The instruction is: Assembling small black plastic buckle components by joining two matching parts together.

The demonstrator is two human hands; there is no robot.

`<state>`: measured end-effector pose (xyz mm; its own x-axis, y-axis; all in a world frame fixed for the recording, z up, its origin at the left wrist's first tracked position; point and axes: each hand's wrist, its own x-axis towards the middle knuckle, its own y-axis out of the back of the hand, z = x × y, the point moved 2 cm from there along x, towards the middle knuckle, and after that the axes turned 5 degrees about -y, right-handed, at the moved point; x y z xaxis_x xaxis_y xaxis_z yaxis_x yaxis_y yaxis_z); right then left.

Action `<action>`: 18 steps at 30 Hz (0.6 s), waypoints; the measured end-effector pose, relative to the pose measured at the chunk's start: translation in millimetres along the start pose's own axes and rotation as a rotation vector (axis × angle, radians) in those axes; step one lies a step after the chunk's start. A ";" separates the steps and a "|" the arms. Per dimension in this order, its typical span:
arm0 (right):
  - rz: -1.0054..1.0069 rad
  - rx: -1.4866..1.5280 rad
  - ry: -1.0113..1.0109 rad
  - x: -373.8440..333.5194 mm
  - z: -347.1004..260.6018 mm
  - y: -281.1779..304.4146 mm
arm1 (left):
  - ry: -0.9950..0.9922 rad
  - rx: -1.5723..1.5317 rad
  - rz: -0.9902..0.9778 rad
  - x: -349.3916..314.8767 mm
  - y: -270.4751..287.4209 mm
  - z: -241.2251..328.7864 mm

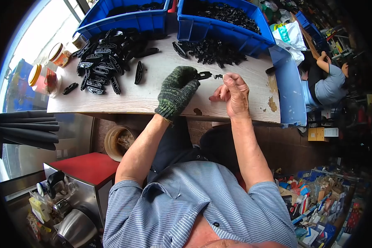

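Head view shows both hands above the pale, wood-grained bench (149,101), near its front edge. On the left hand (178,88), a green-and-black knitted glove leaves the forearm bare; its fingers are curled closed around a dark housing (204,75) whose end juts out toward the right. The bare right hand (237,96) has thumb and index finger pinched together on a small black clip (218,77), held just beside the housing's tip with a slight gap between the two, while its other fingers are loosely bent. Ahead and to the left lies a heap of long black shells (101,62), with one loose shell (139,72) standing apart from it, nearer the gloved hand. Beyond the hands, a heap of small black parts (217,51) spreads in front of the right blue bin (223,37), which is filled with similar pieces. The left blue bin (128,31) stands behind the shells and also contains black parts. Two orange-lidded jars (42,77) sit at the bench's left end.
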<state>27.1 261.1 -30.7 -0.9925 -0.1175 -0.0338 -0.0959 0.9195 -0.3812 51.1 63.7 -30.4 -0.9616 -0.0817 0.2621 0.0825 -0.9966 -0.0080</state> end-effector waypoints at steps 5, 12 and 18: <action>-0.023 0.014 -0.003 -0.3 2.0 1.5 | 0.272 -0.344 -0.163 -1.2 -26.1 2.4; -0.021 -0.032 -0.001 -0.5 3.2 6.4 | 0.243 -0.316 -0.204 1.8 -33.3 8.3; -0.057 -0.014 -0.040 0.8 3.3 5.5 | 0.306 -0.328 -0.171 5.3 -34.7 11.2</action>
<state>26.0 264.9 -35.9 -0.9816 -0.1842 -0.0493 -0.1534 0.9162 -0.3703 46.1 97.9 -17.9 -0.9911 0.1328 -0.0091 -0.1236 -0.9437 -0.3068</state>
